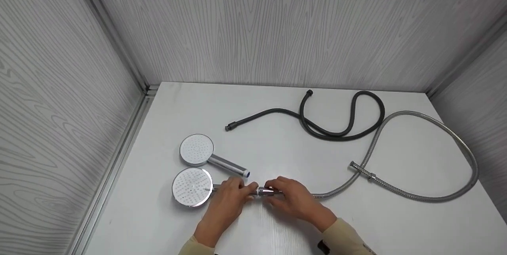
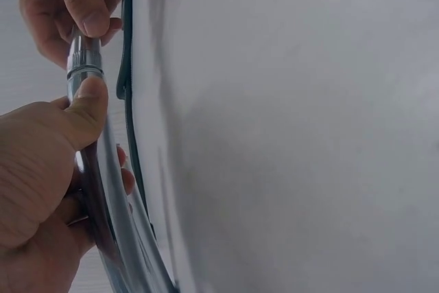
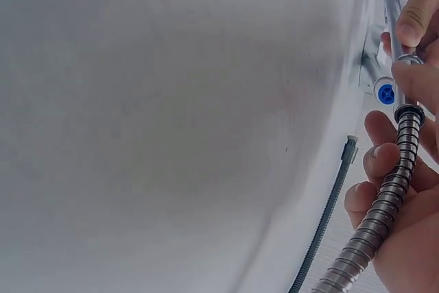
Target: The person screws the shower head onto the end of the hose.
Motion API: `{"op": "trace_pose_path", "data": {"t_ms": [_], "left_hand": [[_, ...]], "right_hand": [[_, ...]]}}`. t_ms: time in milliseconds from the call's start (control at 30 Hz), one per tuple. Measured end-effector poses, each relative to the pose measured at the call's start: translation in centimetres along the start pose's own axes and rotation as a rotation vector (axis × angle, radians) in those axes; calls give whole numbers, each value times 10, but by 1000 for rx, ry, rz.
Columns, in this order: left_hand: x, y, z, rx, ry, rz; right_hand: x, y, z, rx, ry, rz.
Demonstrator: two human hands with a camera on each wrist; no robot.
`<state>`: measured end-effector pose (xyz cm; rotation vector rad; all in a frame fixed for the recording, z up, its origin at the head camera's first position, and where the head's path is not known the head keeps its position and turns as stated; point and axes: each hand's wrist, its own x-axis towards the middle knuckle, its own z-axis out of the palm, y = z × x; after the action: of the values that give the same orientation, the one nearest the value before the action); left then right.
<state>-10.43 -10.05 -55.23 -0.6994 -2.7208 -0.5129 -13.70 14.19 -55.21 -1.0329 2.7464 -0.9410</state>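
Note:
My left hand (image 1: pixel 229 198) grips the chrome handle of a round shower head (image 1: pixel 192 187), whose white spray face points up at the left. Close by on the right, my right hand (image 1: pixel 292 198) pinches the chrome end nut (image 1: pixel 266 191) of a silver metal shower hose (image 1: pixel 336 191). In the left wrist view the nut (image 2: pixel 84 56) sits in line with the handle's end, right up against it. The right wrist view has the ribbed hose (image 3: pixel 377 221) running back through the curled right fingers (image 3: pixel 382 160).
A second shower head (image 1: pixel 197 150) lies just behind the first, its blue-ringed handle end (image 1: pixel 246 174) near the left hand. A black hose (image 1: pixel 332 136) lies coiled at the back. The silver hose loops right to its free end (image 1: pixel 353 164). Grey wood-grain panels (image 1: pixel 253 29) enclose the white table (image 1: pixel 166 108).

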Motion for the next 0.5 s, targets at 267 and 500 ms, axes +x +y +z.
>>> {"op": "trace_pose_path", "data": {"t_ms": [267, 500], "left_hand": [[0, 2, -2, 41, -9, 7], [-1, 2, -3, 47, 0, 9]], "right_hand": [[-2, -1, 1, -15, 1, -10], [-2, -1, 3, 55, -2, -18]]}}
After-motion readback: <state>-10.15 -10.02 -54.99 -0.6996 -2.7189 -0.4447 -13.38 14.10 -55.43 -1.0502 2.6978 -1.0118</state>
